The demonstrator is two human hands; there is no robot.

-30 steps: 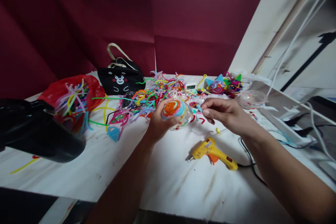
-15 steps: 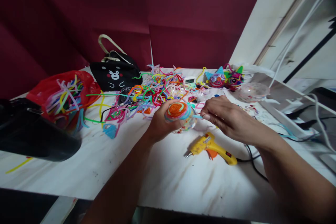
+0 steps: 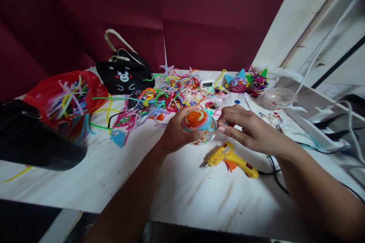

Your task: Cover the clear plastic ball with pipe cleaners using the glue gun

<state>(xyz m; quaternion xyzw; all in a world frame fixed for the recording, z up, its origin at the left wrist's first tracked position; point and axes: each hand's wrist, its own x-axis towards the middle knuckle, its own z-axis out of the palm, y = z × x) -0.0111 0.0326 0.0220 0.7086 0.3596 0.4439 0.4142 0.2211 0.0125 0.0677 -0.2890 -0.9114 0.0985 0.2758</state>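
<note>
My left hand [image 3: 174,135] is closed around a clear plastic ball [image 3: 199,125] wound with orange, blue and pink pipe cleaner, held just above the white table [image 3: 182,193]. My right hand [image 3: 245,127] pinches the light blue end of a pipe cleaner [image 3: 221,125] against the ball's right side. A yellow hot glue gun [image 3: 229,156] lies on the table right below both hands, its black cord running off to the right.
A tangle of coloured pipe cleaners [image 3: 162,98] lies behind the hands. A red plastic bag [image 3: 61,100] with more stands at left, beside a black object [image 3: 31,136]. A black bear bag [image 3: 124,76], two finished cat-eared balls [image 3: 246,81] and a clear half-shell [image 3: 278,97] sit at the back.
My right hand has closed in from the right and now presses the blue pipe cleaner end onto the ball. The left hand keeps hold of the ball.
</note>
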